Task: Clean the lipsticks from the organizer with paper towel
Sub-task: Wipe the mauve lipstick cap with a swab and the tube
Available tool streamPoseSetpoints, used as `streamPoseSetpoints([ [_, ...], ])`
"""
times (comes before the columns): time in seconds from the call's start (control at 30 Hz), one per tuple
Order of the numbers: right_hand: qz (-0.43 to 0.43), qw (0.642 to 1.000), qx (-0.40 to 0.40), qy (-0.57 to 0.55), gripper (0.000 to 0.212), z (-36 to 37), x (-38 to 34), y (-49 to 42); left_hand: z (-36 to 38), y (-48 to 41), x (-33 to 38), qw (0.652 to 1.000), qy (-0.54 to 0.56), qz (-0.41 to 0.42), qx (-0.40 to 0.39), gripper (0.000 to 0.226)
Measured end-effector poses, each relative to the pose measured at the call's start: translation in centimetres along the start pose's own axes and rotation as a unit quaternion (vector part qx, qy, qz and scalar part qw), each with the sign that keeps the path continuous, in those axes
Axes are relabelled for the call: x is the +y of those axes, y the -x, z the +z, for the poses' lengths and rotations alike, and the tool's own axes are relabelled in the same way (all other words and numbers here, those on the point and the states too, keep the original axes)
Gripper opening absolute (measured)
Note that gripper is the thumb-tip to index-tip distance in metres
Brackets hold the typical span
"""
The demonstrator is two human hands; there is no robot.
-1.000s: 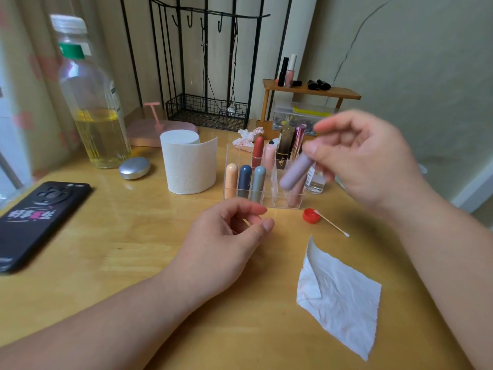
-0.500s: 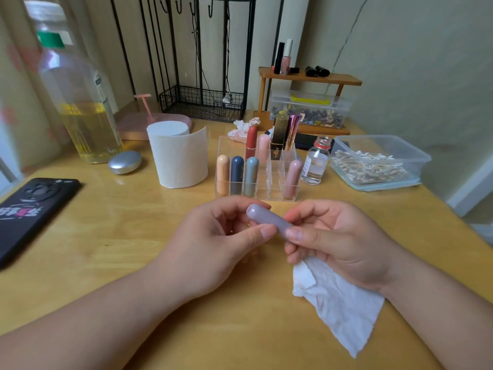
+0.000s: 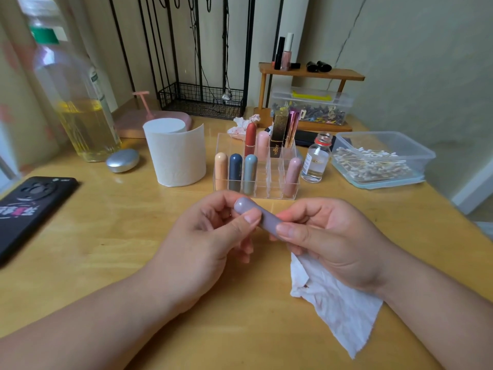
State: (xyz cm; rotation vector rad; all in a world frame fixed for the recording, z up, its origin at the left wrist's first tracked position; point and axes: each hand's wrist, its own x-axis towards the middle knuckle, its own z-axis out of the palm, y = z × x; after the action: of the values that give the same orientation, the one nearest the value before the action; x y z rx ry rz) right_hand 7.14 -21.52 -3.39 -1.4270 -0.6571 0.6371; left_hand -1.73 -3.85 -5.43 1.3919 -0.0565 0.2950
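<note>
A lilac lipstick (image 3: pixel 257 218) lies slanted between my two hands above the wooden table (image 3: pixel 101 249). My left hand (image 3: pixel 210 244) pinches its upper end with thumb and fingers. My right hand (image 3: pixel 328 241) grips its lower end. A sheet of white paper towel (image 3: pixel 338 305) with faint red marks lies on the table under my right hand. Behind the hands stands the clear organizer (image 3: pixel 269 182) holding several lipsticks, among them peach, navy, grey-blue, red and pink ones.
A paper towel roll (image 3: pixel 176 153) stands left of the organizer. A small open glass bottle (image 3: pixel 316 161) and a tub of cotton swabs (image 3: pixel 378 161) sit to its right. An oil bottle (image 3: pixel 77 102), a silver pebble (image 3: pixel 122 160) and a black phone (image 3: pixel 29 206) are at the left.
My right hand carried the lilac lipstick from above the organizer down to the table's middle. My left hand then took its upper end, and both hands hold it.
</note>
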Motion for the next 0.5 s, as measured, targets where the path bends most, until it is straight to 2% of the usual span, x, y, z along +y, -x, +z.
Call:
streamPoseSetpoints([
  [0.1,-0.013,1.0,0.024,0.009,0.014,0.1,-0.1,0.0,-0.1,-0.3,0.4,0.998,0.027,-0.003,0.057,0.014],
  [0.2,-0.019,0.998,0.057,0.007,0.018,0.0,0.0,0.0,-0.7,-0.9,1.1,0.99,0.092,-0.044,0.096,0.021],
  [0.3,-0.016,0.997,0.071,-0.008,0.015,0.1,0.1,-0.1,-0.8,-0.9,1.3,0.987,0.12,-0.087,0.055,0.006],
  [0.37,-0.009,0.997,0.073,-0.026,0.022,0.2,0.3,-0.2,-0.8,-0.7,1.1,0.983,0.139,-0.112,0.032,0.021],
  [0.5,-0.02,0.995,0.067,-0.065,0.027,-0.2,0.3,-0.2,-1.2,-0.7,1.0,0.978,0.158,-0.136,0.008,0.021],
])
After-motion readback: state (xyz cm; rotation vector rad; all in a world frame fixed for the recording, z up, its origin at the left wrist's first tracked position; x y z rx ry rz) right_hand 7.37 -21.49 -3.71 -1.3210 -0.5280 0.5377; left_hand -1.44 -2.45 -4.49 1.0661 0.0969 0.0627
